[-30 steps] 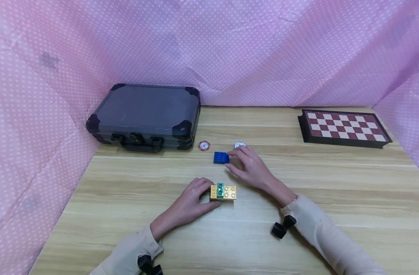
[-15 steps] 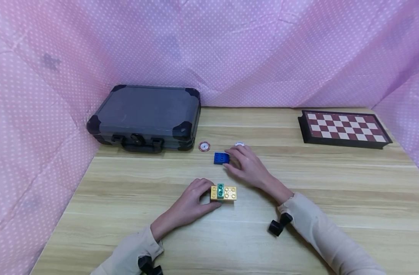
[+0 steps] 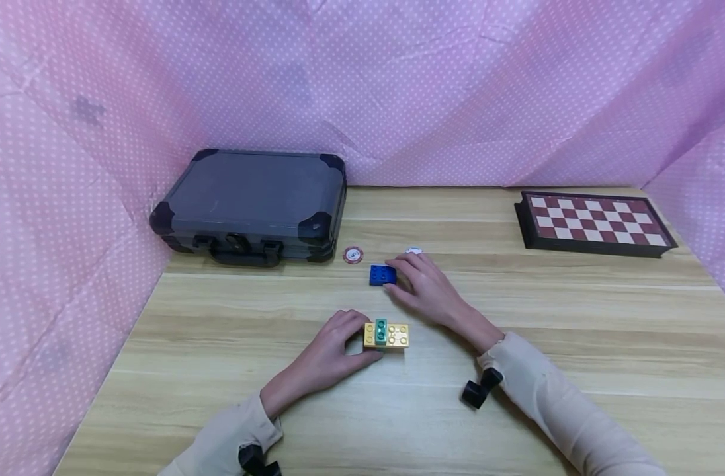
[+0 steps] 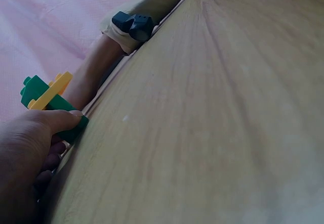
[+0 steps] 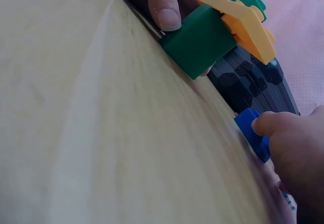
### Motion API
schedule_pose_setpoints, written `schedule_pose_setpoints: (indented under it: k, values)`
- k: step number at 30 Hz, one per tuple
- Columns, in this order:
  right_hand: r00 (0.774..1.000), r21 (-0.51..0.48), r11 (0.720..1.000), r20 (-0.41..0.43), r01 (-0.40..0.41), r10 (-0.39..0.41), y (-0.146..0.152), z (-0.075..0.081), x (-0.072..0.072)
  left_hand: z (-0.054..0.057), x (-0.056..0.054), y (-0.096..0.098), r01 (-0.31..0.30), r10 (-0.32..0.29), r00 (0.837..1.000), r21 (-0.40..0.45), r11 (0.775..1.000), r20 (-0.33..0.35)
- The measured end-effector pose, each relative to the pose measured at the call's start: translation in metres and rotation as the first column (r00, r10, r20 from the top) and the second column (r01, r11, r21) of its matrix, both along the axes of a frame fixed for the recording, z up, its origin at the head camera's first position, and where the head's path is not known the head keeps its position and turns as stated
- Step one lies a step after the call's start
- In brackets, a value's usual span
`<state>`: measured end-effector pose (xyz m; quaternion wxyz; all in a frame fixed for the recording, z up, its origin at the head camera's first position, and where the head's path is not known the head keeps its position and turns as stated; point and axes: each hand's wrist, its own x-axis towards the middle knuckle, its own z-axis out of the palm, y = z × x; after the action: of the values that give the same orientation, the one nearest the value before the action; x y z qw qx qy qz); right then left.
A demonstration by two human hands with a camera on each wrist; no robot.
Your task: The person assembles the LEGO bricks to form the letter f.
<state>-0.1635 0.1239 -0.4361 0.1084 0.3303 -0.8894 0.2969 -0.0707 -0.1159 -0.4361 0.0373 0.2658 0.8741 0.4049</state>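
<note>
In the head view my left hand grips a small toy brick stack from its left side, thumb in front and fingers behind. The stack has green bricks at the bottom, a long yellow brick across them, and a small green brick on top. Farther back, a blue brick with studs lies on the table; my right hand pinches its right end between thumb and fingers. The right wrist view shows the thumb against the blue brick.
A red-and-white poker chip lies left of the blue brick. Behind the right fingers, a white chip is partly hidden. A grey case with black corners stands back left, a checkered game board back right. Pink dotted cloth borders the table.
My right hand and forearm have shifted slightly left, the fingers coming in closer on the blue brick. The left hand and its brick stack have stayed put.
</note>
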Motion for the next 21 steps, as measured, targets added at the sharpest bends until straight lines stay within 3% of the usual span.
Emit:
schedule_pose_setpoints:
  k: [21]
  values:
    - [1.0, -0.017, 1.0, 0.001, -0.009, 0.009, -0.0017, -0.0002, 0.0004, 0.0003, 0.0003, -0.0005, -0.005, 0.005, 1.0, 0.0, 1.0, 0.024]
